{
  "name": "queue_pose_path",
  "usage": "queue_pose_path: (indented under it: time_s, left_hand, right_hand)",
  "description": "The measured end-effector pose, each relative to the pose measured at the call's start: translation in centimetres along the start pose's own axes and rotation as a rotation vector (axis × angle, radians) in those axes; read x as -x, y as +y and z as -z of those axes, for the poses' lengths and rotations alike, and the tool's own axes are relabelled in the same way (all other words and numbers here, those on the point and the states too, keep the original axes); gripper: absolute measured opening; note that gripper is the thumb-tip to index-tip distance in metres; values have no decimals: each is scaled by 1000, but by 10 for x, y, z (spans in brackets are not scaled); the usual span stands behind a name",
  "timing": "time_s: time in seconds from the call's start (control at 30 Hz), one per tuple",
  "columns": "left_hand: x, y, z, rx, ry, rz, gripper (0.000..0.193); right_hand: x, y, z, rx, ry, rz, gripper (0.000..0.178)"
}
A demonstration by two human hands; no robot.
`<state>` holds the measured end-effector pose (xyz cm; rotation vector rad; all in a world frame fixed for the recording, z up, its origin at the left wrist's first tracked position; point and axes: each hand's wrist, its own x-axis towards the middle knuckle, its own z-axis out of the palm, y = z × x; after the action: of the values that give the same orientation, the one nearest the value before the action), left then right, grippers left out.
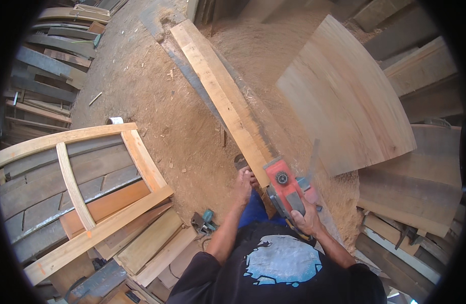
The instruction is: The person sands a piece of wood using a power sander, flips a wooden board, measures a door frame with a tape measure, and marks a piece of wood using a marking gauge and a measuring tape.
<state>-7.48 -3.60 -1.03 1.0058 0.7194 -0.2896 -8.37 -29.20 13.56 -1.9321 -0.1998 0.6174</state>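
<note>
A red and grey electric planer [282, 178] with a round black knob rests on the near end of a long wooden board [215, 96]. My right hand [308, 218] is wrapped round the planer's rear handle. My left hand [244, 181] is beside the board's near end, just left of the planer. Its fingers are curled in and partly hidden, close to a small dark part [239, 161] at the bench's side. What they hold, if anything, does not show. The board lies along a narrow bench [185, 71] that runs away toward the far left.
A wooden frame [73, 202] stands at the left over stacked boards. Near my left arm sits a teal power tool [205, 222]. A wide wooden panel [347, 99] leans at the right. Sawdust and chips cover the floor [137, 86]; planks line both sides.
</note>
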Motion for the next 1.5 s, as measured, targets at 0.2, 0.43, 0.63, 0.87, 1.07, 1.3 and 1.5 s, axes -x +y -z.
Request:
queue_pose_path:
  time_s: [0.2, 0.43, 0.63, 0.87, 1.07, 1.3, 1.5]
  left_hand:
    - [-2, -18, -5, -82, 55, -74, 40]
    - [3, -8, -21, -118, 44, -87, 47]
    - [-13, -27, 5, -384, 135, -34, 47]
    - [9, 17, 54, -396, -37, -144, 43]
    - [38, 41, 55, -515, 204, -371, 36]
    - [56, 55, 12, -669, 310, -341, 37]
    - [54, 39, 7, -805, 154, -466, 70]
  right_hand:
    - [-103, -45, -10, -85, 123, -3, 70]
    - [-331, -122, 2, -104, 99, -76, 41]
    - [-341, -143, 3, -414, 126, 49, 49]
    - [-211, -110, 43, -409, 133, 101, 52]
    - [-145, -79, 43, -382, 198, 19, 64]
    - [-114, -62, 33, -471, 202, -19, 59]
    - [-93, -47, 24, -431, 192, -94, 58]
